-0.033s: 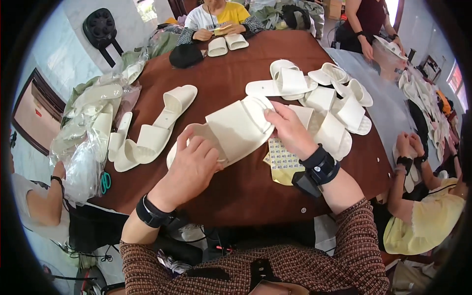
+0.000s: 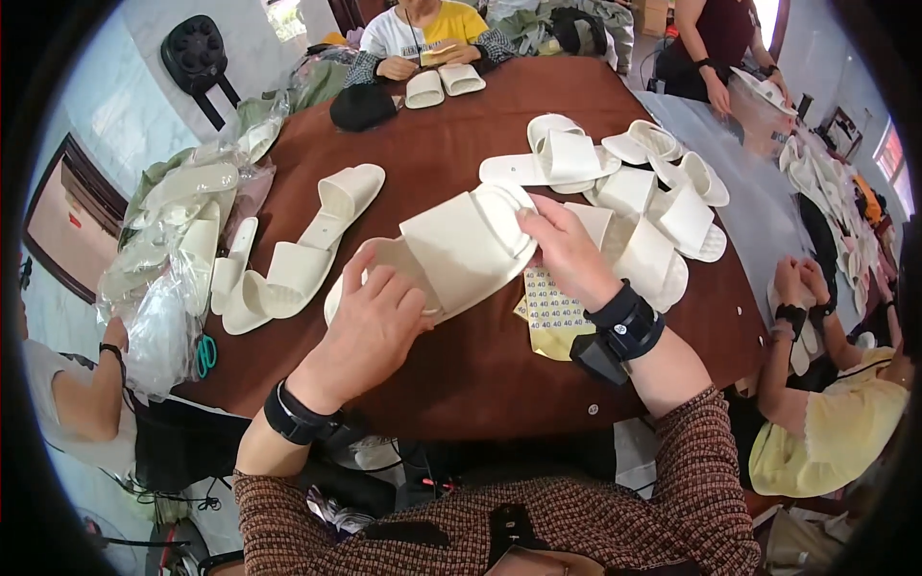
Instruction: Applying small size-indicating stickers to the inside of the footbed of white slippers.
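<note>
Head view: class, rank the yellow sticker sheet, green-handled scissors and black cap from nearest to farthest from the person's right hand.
1. Yellow sticker sheet, just below the right hand.
2. Black cap, far across the table, upper left.
3. Green-handled scissors, at the left table edge.

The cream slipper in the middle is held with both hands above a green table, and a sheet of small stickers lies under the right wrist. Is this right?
Not quite: the head view shows the table is dark brown, not green. Both the left hand and right hand hold the cream slipper, and the sticker sheet lies under the right wrist.
</note>
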Demonstrator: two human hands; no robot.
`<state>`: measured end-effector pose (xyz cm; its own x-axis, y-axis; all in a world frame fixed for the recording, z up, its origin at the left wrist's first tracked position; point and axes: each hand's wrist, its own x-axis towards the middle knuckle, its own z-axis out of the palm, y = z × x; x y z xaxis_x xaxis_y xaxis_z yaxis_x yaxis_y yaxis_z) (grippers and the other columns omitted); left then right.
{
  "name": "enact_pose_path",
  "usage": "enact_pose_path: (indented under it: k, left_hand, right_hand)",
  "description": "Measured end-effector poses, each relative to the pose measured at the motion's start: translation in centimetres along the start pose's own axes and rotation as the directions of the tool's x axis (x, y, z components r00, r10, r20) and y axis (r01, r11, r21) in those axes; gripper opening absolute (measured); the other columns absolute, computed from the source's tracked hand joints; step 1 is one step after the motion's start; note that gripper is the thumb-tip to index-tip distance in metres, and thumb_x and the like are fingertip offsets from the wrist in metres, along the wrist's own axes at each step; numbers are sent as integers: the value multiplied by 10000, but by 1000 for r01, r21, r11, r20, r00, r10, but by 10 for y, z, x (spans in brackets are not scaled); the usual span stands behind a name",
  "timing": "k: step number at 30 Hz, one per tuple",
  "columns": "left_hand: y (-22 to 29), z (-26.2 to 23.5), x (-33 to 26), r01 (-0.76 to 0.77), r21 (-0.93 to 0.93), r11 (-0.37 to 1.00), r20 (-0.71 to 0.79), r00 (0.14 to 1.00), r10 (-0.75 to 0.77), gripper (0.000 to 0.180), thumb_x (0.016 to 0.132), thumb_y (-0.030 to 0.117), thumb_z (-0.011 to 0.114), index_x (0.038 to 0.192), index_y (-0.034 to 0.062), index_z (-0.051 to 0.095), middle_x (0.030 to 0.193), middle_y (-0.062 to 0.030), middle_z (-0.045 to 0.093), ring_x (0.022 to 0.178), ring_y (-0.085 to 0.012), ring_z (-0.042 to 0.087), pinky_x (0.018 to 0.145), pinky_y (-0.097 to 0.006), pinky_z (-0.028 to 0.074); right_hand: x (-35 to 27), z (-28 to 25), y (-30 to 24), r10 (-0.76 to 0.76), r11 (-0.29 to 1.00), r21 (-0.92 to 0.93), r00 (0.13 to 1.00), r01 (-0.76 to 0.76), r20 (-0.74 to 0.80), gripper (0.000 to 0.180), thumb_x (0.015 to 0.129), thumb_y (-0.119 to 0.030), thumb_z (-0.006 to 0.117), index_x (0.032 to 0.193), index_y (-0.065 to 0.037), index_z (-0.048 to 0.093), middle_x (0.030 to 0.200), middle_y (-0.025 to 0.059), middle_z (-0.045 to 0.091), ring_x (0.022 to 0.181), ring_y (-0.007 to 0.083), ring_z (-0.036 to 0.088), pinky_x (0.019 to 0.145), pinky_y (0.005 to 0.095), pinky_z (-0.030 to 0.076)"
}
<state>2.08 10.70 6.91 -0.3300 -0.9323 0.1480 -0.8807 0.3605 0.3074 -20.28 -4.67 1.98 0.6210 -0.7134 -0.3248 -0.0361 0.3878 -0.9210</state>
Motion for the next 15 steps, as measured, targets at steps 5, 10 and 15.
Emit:
enact_pose_path:
  k: [5, 10, 15]
  left_hand:
    - [-7, -10, -7, 18, 75, 997, 49, 999, -22, 216, 759, 129, 741, 828, 85, 540, 857, -75, 548, 945, -292, 562, 1108, -533, 316]
    - [-7, -24, -21, 6, 85, 996, 1, 1000, -6, 195, 766, 137, 720, 797, 81, 535, 796, -72, 512, 864, -275, 560, 1107, -551, 325]
    - [-9, -41, -34, -114, 386, 916, 207, 978, 34, 115, 766, 137, 643, 835, 74, 577, 861, -74, 553, 1012, -263, 581, 1172, -575, 256]
  right_hand:
    - [6, 6, -17, -5, 1000, 26, 996, 8, -88, 379, 1010, -202, 505, 1314, 19, 555, 1048, 32, 660, 877, 88, 629, 751, 249, 525]
    - [28, -22, -34, -180, 984, -52, 951, 172, -253, 318, 994, -195, 548, 1186, 50, 614, 1070, 53, 669, 932, 99, 623, 842, 242, 485]
    - [40, -35, -62, -387, 918, -88, 824, 387, -414, 313, 982, -199, 568, 1131, 65, 644, 997, 45, 668, 899, 92, 578, 804, 239, 458]
